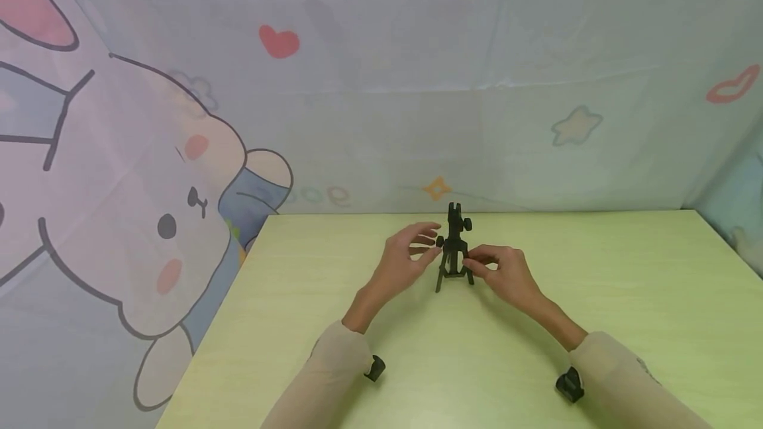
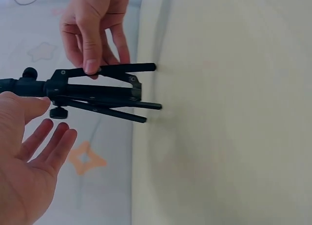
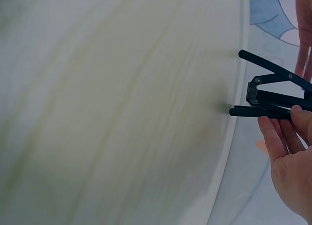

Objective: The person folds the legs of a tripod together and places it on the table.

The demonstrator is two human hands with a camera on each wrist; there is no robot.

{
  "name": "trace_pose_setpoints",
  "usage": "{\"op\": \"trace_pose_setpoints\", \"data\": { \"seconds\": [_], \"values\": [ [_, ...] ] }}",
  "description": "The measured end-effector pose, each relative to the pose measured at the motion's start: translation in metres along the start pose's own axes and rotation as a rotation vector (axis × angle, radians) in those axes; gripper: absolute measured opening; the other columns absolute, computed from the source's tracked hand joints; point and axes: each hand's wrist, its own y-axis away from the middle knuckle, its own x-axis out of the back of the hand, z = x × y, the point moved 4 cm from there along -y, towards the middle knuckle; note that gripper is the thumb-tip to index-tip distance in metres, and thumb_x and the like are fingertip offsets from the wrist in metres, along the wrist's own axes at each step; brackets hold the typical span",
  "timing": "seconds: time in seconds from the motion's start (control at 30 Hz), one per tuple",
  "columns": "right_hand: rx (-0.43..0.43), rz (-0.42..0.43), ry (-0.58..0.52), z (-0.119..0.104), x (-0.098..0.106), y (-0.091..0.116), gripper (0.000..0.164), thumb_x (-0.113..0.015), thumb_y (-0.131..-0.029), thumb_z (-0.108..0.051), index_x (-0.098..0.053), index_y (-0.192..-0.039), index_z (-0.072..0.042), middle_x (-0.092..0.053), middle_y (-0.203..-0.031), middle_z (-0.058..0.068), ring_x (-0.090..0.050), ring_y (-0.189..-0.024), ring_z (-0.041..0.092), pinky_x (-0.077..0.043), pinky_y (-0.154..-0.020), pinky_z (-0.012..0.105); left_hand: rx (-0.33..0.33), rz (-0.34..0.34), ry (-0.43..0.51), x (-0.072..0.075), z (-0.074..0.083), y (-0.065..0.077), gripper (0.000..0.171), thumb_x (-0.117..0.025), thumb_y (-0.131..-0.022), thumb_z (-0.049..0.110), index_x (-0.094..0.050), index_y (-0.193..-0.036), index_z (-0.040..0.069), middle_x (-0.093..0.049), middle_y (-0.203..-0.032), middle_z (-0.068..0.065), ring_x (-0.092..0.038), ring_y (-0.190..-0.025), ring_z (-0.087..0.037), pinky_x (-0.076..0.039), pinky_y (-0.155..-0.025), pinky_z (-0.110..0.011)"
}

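Note:
A small black tripod (image 1: 454, 225) with a clamp-like top stands upright on the table, its legs partly spread. My right hand (image 1: 508, 273) pinches one leg between thumb and fingers, on the tripod's right side. On the other side, my left hand (image 1: 403, 259) is held around the upper body with fingers loosely extended. In the left wrist view, the left thumb lies right at the centre post (image 2: 31, 87), and the fingers stand apart from a round knob (image 2: 59, 112). Folding braces (image 3: 252, 91) link the legs in the right wrist view.
The pale yellow-green table (image 1: 596, 283) runs back to a hanging cloth (image 1: 381, 138) printed with hearts, stars and a rabbit. The tripod stands toward the table's far edge. Black wrist devices (image 1: 570, 384) hang under both light sleeves.

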Motion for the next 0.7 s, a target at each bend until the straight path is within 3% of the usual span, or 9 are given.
{"op": "trace_pose_setpoints", "data": {
  "seconds": [0.17,0.33,0.5,0.7],
  "values": [
    [0.002,0.001,-0.006,0.001,0.000,0.000,0.011,-0.076,-0.096,-0.013,-0.080,-0.102,-0.004,-0.079,-0.094,0.002,-0.076,-0.082,0.020,-0.058,-0.061,0.027,0.030,-0.024,0.023,-0.004,-0.010,0.010,0.037,-0.070,-0.101,0.008,-0.063,-0.137,0.006,-0.066,-0.127,-0.013,-0.068,-0.113,-0.035,-0.060,-0.093,-0.037],
    [-0.006,0.000,-0.002,0.002,-0.001,-0.001,0.011,-0.077,-0.096,-0.013,-0.080,-0.101,-0.004,-0.079,-0.093,0.004,-0.075,-0.081,0.020,-0.057,-0.061,0.026,0.033,-0.001,0.057,-0.008,-0.012,0.012,0.037,-0.072,-0.099,0.009,-0.064,-0.135,0.004,-0.065,-0.129,-0.013,-0.067,-0.115,-0.034,-0.059,-0.094,-0.035],
    [0.000,-0.002,-0.001,0.003,-0.003,0.000,0.010,-0.077,-0.096,-0.013,-0.080,-0.101,-0.005,-0.079,-0.092,0.004,-0.075,-0.082,0.020,-0.056,-0.063,0.027,0.006,0.039,0.065,-0.011,-0.010,0.008,0.036,-0.074,-0.098,0.010,-0.066,-0.131,0.001,-0.064,-0.129,-0.013,-0.066,-0.118,-0.030,-0.058,-0.096,-0.032],
    [0.003,-0.017,-0.019,0.004,-0.005,0.000,0.011,-0.076,-0.097,-0.014,-0.080,-0.102,-0.004,-0.078,-0.094,0.002,-0.075,-0.085,0.022,-0.057,-0.065,0.028,-0.044,0.066,0.075,-0.012,-0.003,0.002,0.031,-0.075,-0.097,0.009,-0.069,-0.125,-0.001,-0.066,-0.126,-0.016,-0.066,-0.117,-0.031,-0.059,-0.096,-0.040]
  ]
}}
